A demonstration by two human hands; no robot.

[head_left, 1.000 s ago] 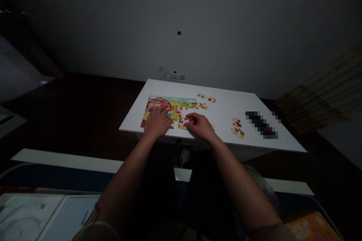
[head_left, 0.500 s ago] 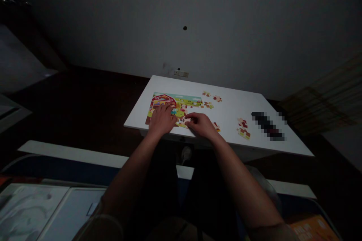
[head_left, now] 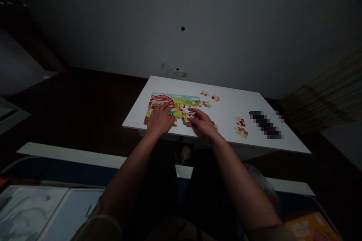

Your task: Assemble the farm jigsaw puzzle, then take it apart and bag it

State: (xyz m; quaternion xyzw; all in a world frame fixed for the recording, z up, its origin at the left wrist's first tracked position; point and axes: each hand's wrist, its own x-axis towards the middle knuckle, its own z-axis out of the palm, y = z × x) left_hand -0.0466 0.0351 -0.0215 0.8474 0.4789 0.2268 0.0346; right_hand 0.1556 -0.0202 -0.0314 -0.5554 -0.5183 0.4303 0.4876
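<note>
A partly joined jigsaw puzzle with a red barn and green field lies near the left end of the white table. My left hand rests flat on its lower left part, fingers spread slightly. Beside the puzzle's lower right side, my right hand grips a puzzle piece with pale and brown patches between thumb and fingers. A narrow gap shows between this piece and the joined part. Another loose piece is partly hidden behind my right hand.
Loose pieces lie beyond the puzzle's right side. Two more pieces sit further right, near a pixelated dark object. The white table stands before a grey wall with a socket. An orange box or book is at lower right.
My right hand has drawn the puzzle piece slightly right, away from the joined part, and its fingers have opened a little wider around it. My left hand stays on the puzzle.
</note>
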